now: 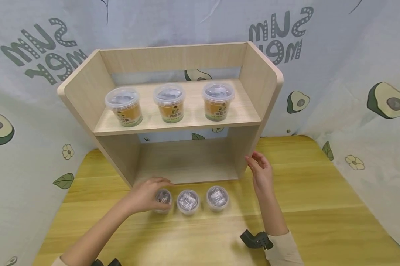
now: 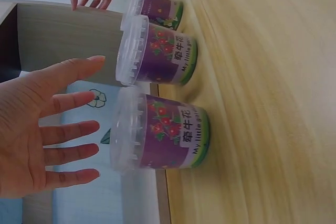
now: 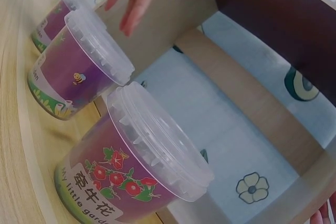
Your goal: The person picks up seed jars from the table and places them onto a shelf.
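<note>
The left hand [image 1: 148,195] is held, fingers spread, by the left cup [image 1: 163,197], lower centre; the middle cup [image 1: 188,201] could be toppled by overreach. Rightward, the shelf [image 1: 264,83] could be jogged by the right hand [image 1: 262,174], fingers relaxed.

3 lidded purple cups [image 1: 188,202] stand upright in a row.

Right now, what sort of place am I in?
Probably an indoor staged tabletop setup: a wood-look shelf holding lidded cups stands on a wood-grain table, with avocado-print cloth hung behind.
</note>
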A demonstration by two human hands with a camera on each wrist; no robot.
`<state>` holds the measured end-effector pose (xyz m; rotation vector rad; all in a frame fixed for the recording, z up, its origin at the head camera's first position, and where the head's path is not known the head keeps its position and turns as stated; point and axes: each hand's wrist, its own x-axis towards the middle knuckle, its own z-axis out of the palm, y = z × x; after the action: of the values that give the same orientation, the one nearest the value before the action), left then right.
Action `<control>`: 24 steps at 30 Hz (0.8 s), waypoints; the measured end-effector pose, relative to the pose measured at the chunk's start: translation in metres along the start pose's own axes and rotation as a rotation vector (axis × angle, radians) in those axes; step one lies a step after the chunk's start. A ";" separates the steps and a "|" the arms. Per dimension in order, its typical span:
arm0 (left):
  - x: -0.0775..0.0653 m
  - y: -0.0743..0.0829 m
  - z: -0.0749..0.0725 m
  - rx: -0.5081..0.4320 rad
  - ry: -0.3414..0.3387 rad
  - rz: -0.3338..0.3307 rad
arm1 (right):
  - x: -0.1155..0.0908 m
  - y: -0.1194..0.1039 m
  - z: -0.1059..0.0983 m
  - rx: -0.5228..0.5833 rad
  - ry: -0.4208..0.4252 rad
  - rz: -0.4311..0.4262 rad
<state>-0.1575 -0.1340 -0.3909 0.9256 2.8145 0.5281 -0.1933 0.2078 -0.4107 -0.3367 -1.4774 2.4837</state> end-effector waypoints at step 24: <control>-0.005 -0.008 0.021 -0.010 0.025 -0.013 | -0.001 0.000 0.000 0.002 0.003 0.000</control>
<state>-0.1526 -0.1372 -0.4131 0.9047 2.8353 0.5560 -0.1929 0.2075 -0.4103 -0.3404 -1.4738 2.4831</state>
